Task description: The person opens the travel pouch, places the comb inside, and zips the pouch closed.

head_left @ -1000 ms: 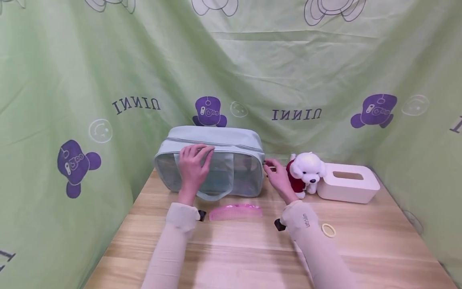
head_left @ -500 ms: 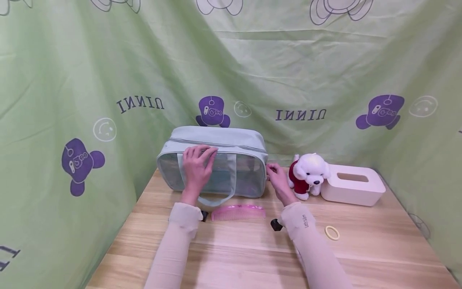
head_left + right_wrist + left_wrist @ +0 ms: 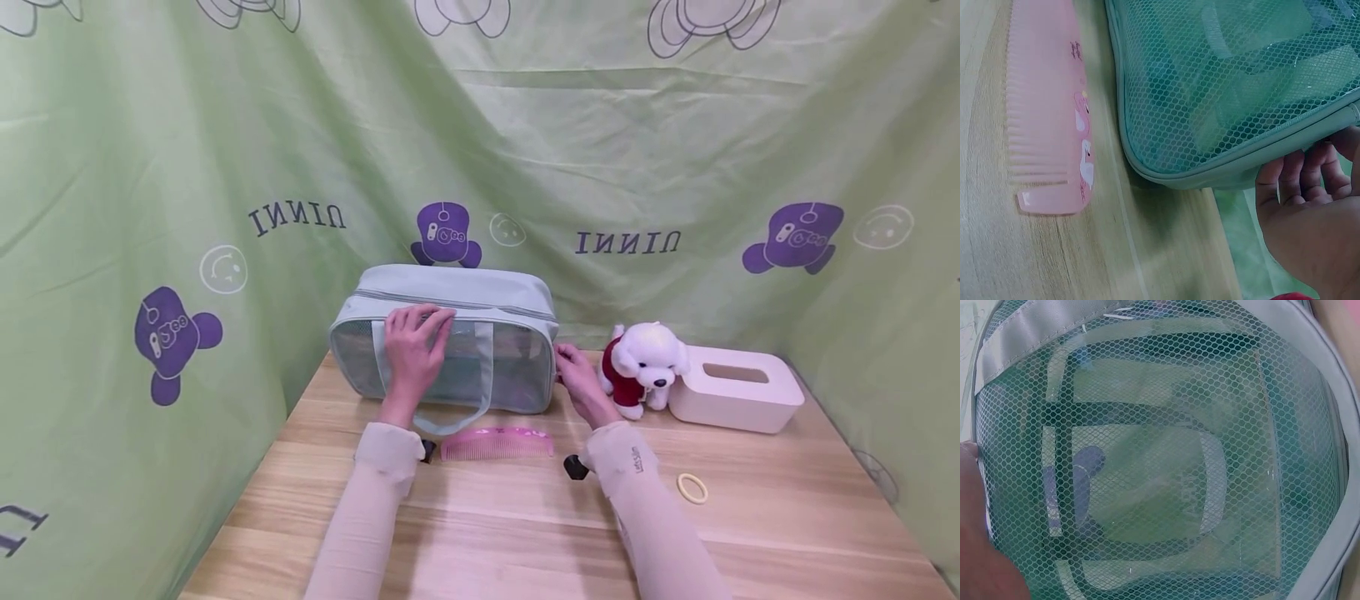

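Observation:
A pale green toiletry bag (image 3: pixel 517 367) with see-through mesh sides stands at the back of the table, its handle strap (image 3: pixel 486 350) hanging down in front. My left hand (image 3: pixel 411 350) pinches the bag's top front edge between thumb and fingers, just below the zipper (image 3: pixel 480 305). At the bag's right end, my right hand (image 3: pixel 585 383) has curled fingers against the side, where the zipper runs down. The right wrist view shows these fingers (image 3: pixel 1291 178) bent close to the bag's edge; their tips and any zipper pull are hidden. Green shapes show through the mesh.
A pink comb (image 3: pixel 497 444) lies in front of the bag. Right of my right hand sits a white plush dog (image 3: pixel 649 354) in red, next to a white tissue box (image 3: pixel 738 400). A cream ring (image 3: pixel 692 488) lies nearer. Green curtain (image 3: pixel 525 150) hangs behind the table.
My right hand has moved slightly down along the bag's right end. The zipper's right part now runs straighter along the top. The left hand keeps its hold; the view has shifted a little.

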Available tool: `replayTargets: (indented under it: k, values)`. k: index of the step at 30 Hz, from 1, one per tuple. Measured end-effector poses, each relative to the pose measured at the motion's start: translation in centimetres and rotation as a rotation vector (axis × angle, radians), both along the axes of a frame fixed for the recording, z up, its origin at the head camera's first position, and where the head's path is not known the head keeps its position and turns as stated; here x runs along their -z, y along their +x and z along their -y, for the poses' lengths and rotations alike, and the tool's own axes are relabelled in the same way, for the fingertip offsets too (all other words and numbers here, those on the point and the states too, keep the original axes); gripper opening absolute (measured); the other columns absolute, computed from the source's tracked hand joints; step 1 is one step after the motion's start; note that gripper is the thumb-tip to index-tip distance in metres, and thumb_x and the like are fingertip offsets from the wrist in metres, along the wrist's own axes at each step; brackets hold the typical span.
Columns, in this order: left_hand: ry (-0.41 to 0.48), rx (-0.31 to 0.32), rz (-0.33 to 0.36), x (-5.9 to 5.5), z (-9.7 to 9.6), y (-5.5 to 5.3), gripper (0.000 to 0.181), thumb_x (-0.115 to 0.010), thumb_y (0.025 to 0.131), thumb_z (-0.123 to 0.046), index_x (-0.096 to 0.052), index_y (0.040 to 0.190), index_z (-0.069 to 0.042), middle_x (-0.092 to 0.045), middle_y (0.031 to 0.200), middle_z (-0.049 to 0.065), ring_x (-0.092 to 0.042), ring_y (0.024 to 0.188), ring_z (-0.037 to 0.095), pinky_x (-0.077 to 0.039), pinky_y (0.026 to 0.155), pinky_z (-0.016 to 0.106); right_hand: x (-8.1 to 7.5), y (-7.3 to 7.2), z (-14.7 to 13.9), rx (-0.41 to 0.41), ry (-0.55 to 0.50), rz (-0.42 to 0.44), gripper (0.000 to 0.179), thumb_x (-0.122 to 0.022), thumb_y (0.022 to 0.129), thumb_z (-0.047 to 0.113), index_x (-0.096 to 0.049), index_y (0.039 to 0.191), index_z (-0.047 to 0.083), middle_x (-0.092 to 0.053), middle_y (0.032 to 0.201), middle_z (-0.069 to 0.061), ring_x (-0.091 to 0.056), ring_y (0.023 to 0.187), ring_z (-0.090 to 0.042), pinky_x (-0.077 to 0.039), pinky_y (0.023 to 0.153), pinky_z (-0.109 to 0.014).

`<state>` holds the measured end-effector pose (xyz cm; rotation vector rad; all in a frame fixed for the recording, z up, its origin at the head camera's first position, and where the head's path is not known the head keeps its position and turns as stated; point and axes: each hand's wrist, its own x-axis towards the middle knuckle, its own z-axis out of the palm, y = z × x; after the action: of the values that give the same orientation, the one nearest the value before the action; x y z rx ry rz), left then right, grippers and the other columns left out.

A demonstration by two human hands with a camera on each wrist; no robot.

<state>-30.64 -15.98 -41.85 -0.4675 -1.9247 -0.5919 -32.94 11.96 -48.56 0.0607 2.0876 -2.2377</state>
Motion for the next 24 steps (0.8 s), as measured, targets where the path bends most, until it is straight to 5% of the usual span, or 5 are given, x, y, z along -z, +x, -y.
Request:
replayTargets:
  k: [10, 18, 24]
  values:
    - [0.016, 0.014, 0.009, 0.1, 0.0, 0.0, 0.015, -0.069, 0.098, -0.026, -0.079, 0.107, -0.018, -0.072, 0.106, 0.007, -0.060, 0.097, 0.030, -0.041, 0.101, 0.055, -1.6, 0.6, 0.0, 0.095, -0.044, -0.032, 0.015, -0.051, 0.107, 0.011, -0.056, 0.096, 0.004, -0.051, 0.079, 0.002, -0.052, 0.073, -0.014, -0.047, 0.070, -0.024]
    - [0.042, 0.023, 0.015, 0.0, 0.0, 0.1, 0.014, -0.071, 0.097, -0.025, -0.079, 0.106, -0.019, -0.072, 0.107, 0.007, -0.059, 0.097, 0.030, -0.039, 0.101, 0.054, -2.5, 0.8, -0.6, 0.118, 0.028, -0.047, 0.016, -0.054, 0.105, 0.009, -0.062, 0.104, -0.006, -0.057, 0.083, -0.004, -0.058, 0.075, -0.016, -0.051, 0.065, -0.020]
    - [0.068, 0.048, 0.003, 0.0, 0.0, 0.3, 0.013, -0.073, 0.095, -0.024, -0.080, 0.104, -0.018, -0.072, 0.106, 0.007, -0.059, 0.097, 0.030, -0.038, 0.101, 0.053, -4.8, 1.0, -1.0, 0.140, 0.124, -0.079, 0.026, -0.057, 0.105, 0.010, -0.063, 0.114, -0.012, -0.060, 0.085, -0.001, -0.060, 0.077, -0.013, -0.051, 0.065, -0.018]
